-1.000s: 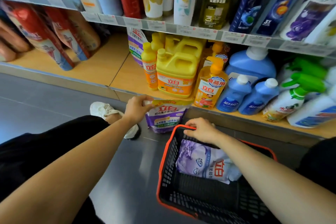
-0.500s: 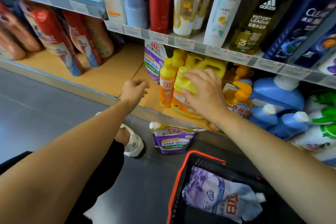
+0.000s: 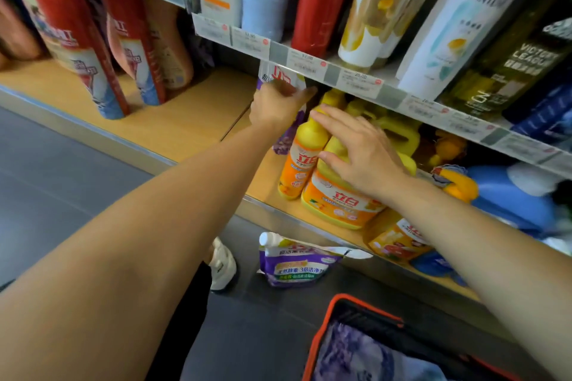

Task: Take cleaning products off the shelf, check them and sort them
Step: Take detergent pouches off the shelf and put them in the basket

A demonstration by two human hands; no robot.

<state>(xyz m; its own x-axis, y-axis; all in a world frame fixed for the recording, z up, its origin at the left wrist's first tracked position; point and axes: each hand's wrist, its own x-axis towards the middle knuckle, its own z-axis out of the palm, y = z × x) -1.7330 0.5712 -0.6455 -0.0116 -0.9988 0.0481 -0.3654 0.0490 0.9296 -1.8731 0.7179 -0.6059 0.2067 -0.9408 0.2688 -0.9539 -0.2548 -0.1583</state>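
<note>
- The left grip (image 3: 278, 105) is at the purple-and-white pouch (image 3: 274, 76), which stands on the lower shelf (image 3: 185, 120) just left of the yellow bottles. It covers the middle of the pouch and touches it. This part is blurred, so I cannot tell if the fingers are closed round it.
- The right grip (image 3: 356, 151) is released. Its fingers lie straight over the top of the big yellow jug (image 3: 340, 204), and the fingertips touch the slim yellow bottle (image 3: 301, 161) beside it.
- I judge that the step in hand is to bring this pouch off the shelf while the right grip steadies its neighbours.
- To do it well, take the pouch near its top edge, thumb in front and fingers behind. It looks soft and will probably sag if held low.
- The price rail (image 3: 309, 66) of the upper shelf is directly over the pouch, so there is little room to lift. It is better to draw it forward and to the left, where the shelf board is bare.
- The slim bottle stands very near the pouch and could tip, so the right grip should press lightly until the pouch is clear.
- One similar pouch (image 3: 297, 263) lies on the floor against the shelf base, and another one (image 3: 365, 356) is in the basket (image 3: 340, 297). The sorting seems to be already begun. After the check this pouch should go to one of these places, but I cannot tell which.
</note>
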